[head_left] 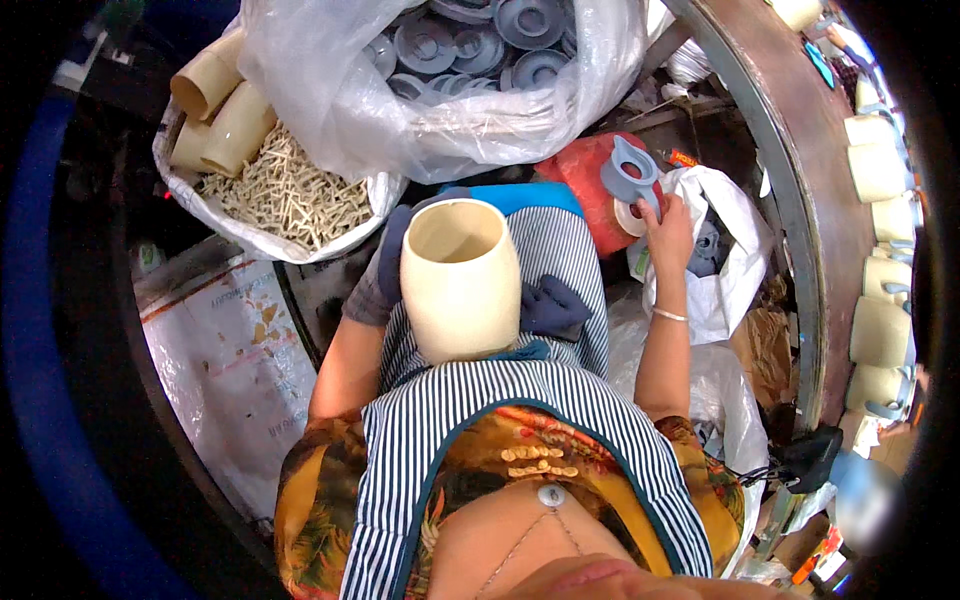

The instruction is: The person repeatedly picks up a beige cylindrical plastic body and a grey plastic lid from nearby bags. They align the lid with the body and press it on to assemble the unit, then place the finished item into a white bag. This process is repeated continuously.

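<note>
A cream plastic jug body [462, 300], open at the top, stands upright in my lap. My left hand [380, 275], in a dark grey glove, is wrapped round its left side, with the fingers partly hidden behind it. Out to the right, my bare right hand [668, 232] grips a grey plastic collar with a pointed spout [630, 170] by its lower edge. Just below that collar, a white ring [628, 218] shows against a red plastic bag [585, 190]. A dark glove [553, 308] lies on my striped apron, right of the jug body.
Ahead stands a big clear plastic bag [350, 120] of round grey lids [425, 45]. At its left, a white sack [270, 245] holds small cream pegs [290, 195] and cream tubes [240, 125]. A white bag [735, 215] with grey parts sits right. Several jugs [880, 330] line the bench [800, 130].
</note>
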### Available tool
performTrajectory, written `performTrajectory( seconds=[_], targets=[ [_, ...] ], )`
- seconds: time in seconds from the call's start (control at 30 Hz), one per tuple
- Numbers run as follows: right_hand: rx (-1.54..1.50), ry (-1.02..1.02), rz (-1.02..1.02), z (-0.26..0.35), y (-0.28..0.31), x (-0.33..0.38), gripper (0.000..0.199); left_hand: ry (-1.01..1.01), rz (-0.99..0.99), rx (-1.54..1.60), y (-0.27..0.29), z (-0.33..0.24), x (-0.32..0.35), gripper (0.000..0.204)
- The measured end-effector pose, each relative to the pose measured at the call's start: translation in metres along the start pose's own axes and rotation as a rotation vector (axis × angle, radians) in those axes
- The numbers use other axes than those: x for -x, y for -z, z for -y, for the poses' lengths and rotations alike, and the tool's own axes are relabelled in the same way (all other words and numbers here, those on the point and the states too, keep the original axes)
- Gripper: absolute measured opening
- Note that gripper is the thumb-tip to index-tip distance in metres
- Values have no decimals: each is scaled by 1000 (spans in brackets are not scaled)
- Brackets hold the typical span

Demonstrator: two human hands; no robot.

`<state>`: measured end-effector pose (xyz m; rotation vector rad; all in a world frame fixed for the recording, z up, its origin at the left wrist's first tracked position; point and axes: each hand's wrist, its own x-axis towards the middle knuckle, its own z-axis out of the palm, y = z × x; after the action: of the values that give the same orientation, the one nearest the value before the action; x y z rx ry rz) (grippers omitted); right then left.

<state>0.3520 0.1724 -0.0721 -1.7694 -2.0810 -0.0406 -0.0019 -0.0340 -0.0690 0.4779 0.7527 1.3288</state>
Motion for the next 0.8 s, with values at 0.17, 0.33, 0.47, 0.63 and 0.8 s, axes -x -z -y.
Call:
performTrajectory(
  seconds=[0.17,0.33,0.47,0.63,0.8],
  targets=[
    [-263,-47,-46,-3,-1,-10,31,-224,125,-441,-14,-22,-19,56],
    [-1348,-257,607,110,90,-16,23,-190,109,-427,-13,-32,-18,46],
    [-1381,-426,972,160,69,-6,31,-268,32,-831,5,-12,-29,45],
    [-1257,-381,907,171,51,3,36,-318,-2,-832,-14,-16,-32,43],
    [-1235,-349,895,174,51,1,35,-23,12,66,-35,-22,-33,58]
  ],
)
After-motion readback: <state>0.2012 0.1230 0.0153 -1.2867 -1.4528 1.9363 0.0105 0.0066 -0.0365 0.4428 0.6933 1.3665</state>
